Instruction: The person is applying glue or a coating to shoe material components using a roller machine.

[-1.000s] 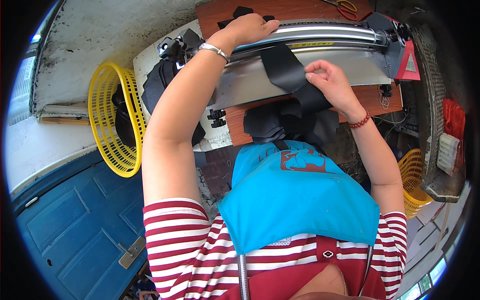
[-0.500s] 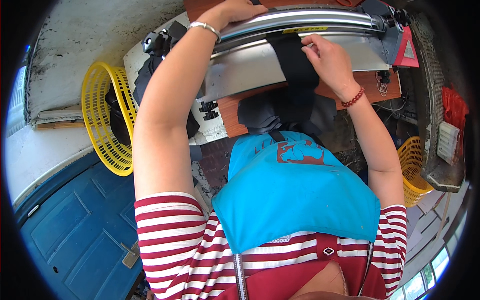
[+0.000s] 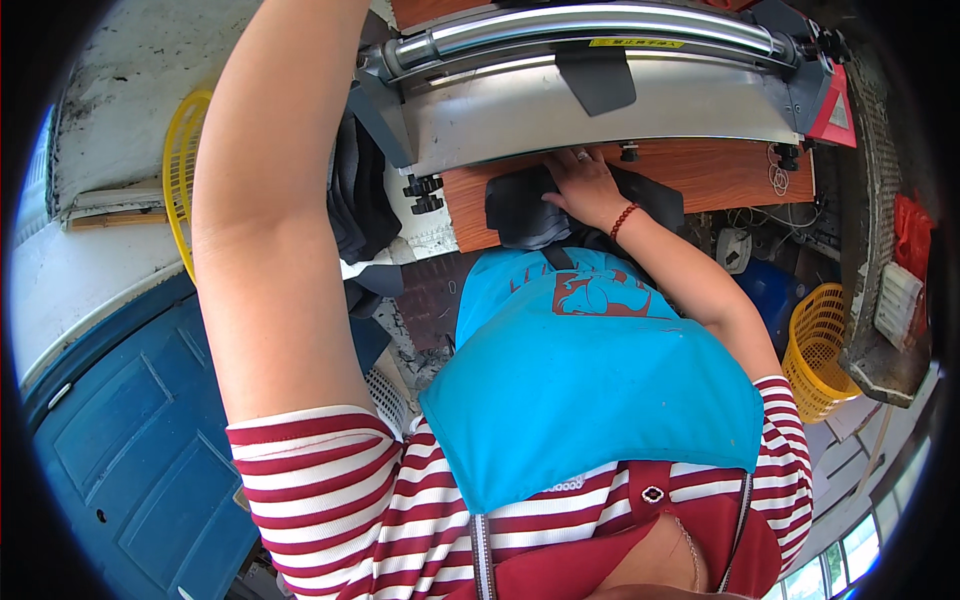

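Observation:
My right hand (image 3: 583,188) lies on a stack of dark, flat cut pieces (image 3: 518,207) at the near edge of the wooden table. Its fingers are stretched forward close to the lip of a metal feed plate (image 3: 480,125), with the thumb apart. A single black cut piece (image 3: 598,80) rests on that plate, its far end reaching the roller machine (image 3: 590,38). My left forearm (image 3: 265,200) runs up past the top edge of the picture, so the left hand is out of sight.
More dark pieces (image 3: 362,195) hang in a pile left of the machine. Yellow plastic baskets stand on the left (image 3: 180,165) and right (image 3: 818,345). Black adjusting knobs (image 3: 425,193) stick out under the plate. A blue door (image 3: 150,460) is at lower left.
My right hand has come down from the black piece on the plate to the stack. That piece has moved farther toward the roller. My left hand has gone up out of view.

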`<state>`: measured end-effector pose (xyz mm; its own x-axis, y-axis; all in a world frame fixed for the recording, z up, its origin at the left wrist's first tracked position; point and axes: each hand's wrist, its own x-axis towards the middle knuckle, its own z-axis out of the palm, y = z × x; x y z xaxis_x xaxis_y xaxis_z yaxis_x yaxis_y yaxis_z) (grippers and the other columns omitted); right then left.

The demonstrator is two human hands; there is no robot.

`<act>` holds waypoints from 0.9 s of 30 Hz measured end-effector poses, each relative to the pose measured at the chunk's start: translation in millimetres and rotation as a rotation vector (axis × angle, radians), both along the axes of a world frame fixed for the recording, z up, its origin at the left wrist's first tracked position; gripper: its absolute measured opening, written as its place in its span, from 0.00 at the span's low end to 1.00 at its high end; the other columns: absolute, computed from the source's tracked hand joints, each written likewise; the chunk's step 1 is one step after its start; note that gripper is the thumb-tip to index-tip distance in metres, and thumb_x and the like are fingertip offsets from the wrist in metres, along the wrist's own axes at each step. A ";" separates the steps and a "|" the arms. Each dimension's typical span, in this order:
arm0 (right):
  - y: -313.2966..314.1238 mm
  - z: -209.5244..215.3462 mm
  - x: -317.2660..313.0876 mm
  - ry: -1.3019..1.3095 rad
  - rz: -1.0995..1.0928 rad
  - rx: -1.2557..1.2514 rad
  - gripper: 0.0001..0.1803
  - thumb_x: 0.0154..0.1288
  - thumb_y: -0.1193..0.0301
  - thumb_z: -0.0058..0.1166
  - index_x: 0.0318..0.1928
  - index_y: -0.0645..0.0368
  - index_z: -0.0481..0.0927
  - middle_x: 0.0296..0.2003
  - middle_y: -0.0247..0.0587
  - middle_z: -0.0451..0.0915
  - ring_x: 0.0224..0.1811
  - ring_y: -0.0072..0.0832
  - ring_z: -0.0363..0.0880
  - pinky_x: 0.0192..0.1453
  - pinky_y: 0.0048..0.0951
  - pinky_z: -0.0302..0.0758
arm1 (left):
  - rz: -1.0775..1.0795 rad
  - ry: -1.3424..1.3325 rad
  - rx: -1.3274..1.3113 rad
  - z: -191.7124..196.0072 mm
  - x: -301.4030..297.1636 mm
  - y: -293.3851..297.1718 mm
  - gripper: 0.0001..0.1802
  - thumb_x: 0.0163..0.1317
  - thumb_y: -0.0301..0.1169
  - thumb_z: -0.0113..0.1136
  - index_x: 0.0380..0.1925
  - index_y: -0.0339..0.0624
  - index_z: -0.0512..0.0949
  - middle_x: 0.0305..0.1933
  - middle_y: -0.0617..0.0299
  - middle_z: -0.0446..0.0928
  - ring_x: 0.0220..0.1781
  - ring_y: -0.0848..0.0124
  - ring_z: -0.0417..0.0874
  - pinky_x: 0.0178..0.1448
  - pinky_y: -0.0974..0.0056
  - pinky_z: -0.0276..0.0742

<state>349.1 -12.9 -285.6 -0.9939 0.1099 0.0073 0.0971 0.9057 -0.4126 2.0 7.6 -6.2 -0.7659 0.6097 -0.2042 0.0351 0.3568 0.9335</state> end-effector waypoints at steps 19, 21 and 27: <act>7.7 -33.1 1.6 0.267 0.252 0.055 0.13 0.62 0.60 0.65 0.40 0.53 0.81 0.37 0.37 0.79 0.45 0.38 0.80 0.59 0.45 0.70 | -0.077 0.722 0.084 7.8 3.0 -38.0 0.26 0.63 0.17 0.48 0.62 0.43 0.79 0.40 0.48 0.85 0.25 0.67 0.80 0.31 0.62 0.80; 10.8 -20.2 -0.8 0.353 0.279 0.030 0.10 0.62 0.62 0.65 0.37 0.52 0.80 0.37 0.36 0.79 0.45 0.38 0.79 0.58 0.44 0.72 | -0.126 0.760 0.048 -7.2 -3.4 -36.7 0.23 0.64 0.18 0.48 0.55 0.41 0.84 0.38 0.47 0.86 0.26 0.63 0.82 0.33 0.60 0.80; 23.2 101.5 7.1 0.505 -0.008 -0.488 0.10 0.64 0.74 0.65 0.45 0.59 0.82 0.37 0.42 0.87 0.36 0.40 0.86 0.39 0.33 0.82 | -0.233 1.151 -0.140 -61.6 34.9 -35.0 0.14 0.62 0.23 0.52 0.39 0.39 0.88 0.43 0.41 0.85 0.47 0.47 0.86 0.54 0.50 0.81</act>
<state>356.3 10.4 -184.1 -0.8809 0.2255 0.4162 -0.2077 0.6059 -0.7679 36.8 -27.4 -67.8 -0.4161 0.7861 0.4571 0.9075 0.3276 0.2627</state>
